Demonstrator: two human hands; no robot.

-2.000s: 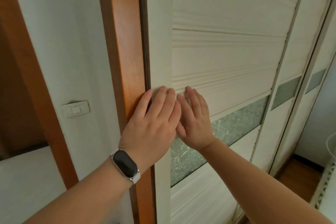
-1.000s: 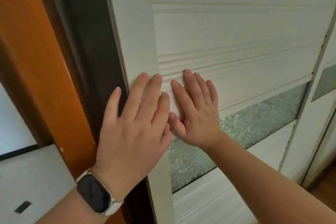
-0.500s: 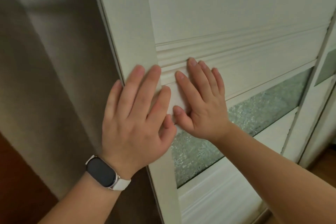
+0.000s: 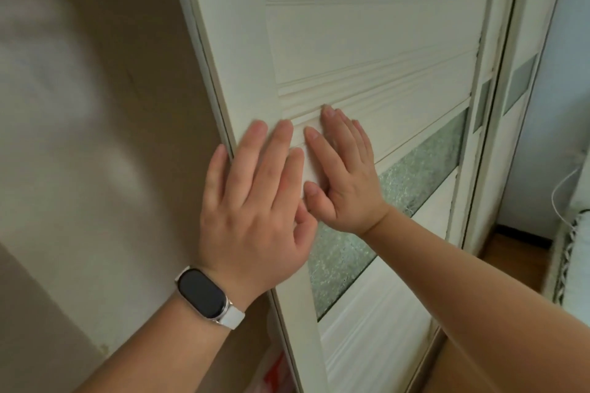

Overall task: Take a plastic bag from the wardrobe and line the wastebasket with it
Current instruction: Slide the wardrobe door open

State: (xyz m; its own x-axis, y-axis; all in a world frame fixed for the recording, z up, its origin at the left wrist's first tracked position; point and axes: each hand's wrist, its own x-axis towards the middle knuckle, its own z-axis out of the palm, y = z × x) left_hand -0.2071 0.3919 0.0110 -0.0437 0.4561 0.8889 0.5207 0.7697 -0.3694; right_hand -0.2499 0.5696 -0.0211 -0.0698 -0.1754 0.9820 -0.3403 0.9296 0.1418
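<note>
The white sliding wardrobe door [image 4: 367, 41] has ribbed panels and a frosted glass strip [image 4: 415, 175]. Both my hands lie flat on it near its left edge. My left hand [image 4: 255, 207], with a dark watch on the wrist, presses straight fingers on the door frame. My right hand [image 4: 344, 175] presses beside it on the ribbed panel. To the left the wardrobe's inside [image 4: 95, 169] is exposed, brownish and blurred. Low down by the door's edge shows a white plastic bag with red print [image 4: 274, 370], partly hidden by my forearm.
A second sliding door [image 4: 517, 80] lies behind the first at the right. Beyond it are a pale blue wall, a wooden floor strip [image 4: 517, 252] and a white woven object with a thin cord [image 4: 571, 233] at the right edge.
The door has slid to the right under both hands. The orange door frame and wall have left the view; the wardrobe's inside now fills the left side.
</note>
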